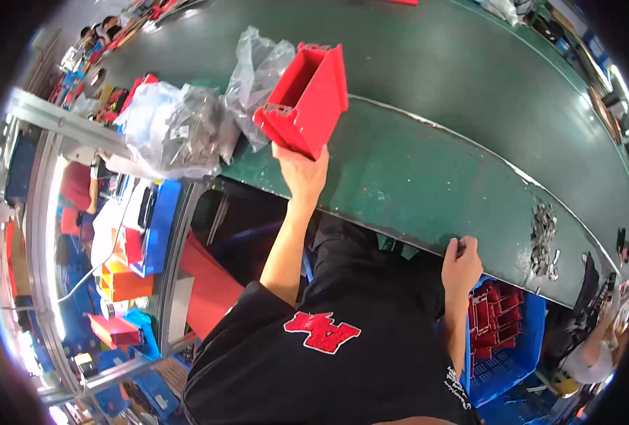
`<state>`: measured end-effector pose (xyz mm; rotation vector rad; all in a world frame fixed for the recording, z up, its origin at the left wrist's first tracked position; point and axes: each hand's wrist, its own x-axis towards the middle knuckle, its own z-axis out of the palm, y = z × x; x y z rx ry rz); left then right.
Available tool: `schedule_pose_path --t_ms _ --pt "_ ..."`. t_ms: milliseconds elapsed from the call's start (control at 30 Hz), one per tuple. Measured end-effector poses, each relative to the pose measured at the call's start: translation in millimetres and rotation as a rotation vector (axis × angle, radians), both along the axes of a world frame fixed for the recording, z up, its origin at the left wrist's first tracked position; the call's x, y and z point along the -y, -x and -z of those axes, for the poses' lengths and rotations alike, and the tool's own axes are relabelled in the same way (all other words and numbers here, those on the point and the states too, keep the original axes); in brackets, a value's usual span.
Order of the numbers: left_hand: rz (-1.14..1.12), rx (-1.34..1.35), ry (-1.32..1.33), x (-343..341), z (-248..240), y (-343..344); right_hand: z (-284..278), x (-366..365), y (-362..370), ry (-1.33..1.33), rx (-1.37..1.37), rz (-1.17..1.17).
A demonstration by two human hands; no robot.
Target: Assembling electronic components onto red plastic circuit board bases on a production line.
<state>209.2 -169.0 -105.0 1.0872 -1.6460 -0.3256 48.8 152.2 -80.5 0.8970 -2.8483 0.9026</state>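
My left hand (303, 170) is closed round the lower end of a red open-topped plastic box (316, 103), holding it tilted over the green table. Small greyish pieces show along the box's two short rims. My right hand (461, 268) rests at the table's near edge with its fingers curled in; whether anything is inside them is hidden. To the right of that hand, a pile of small grey metal clips (543, 241) lies on the tabletop.
Clear plastic bags (180, 131) with contents lie left of the box. A green work table (413, 170) adjoins a long green surface (456, 64) behind. Below my right arm, a blue crate (502, 372) holds several red parts. Metal-framed shelving stands left; another person's arm (601, 340) shows far right.
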Motion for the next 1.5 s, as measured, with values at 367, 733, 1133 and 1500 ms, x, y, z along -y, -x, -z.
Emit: schedule_pose_path --t_ms 367,733,1133,1500 --pt "-0.031 0.107 0.109 3 -11 -12 -13 15 16 -0.302 0.005 -0.057" --pt "0.343 0.291 -0.439 -101 -51 -99 -13 6 23 -0.404 -0.040 -0.093" --pt "1.377 0.189 -0.664 -163 -174 -23 -17 23 21 -0.430 -0.056 0.061" --pt "1.482 0.233 -0.639 -196 -164 18 -5 13 11 -0.323 0.056 -0.025"
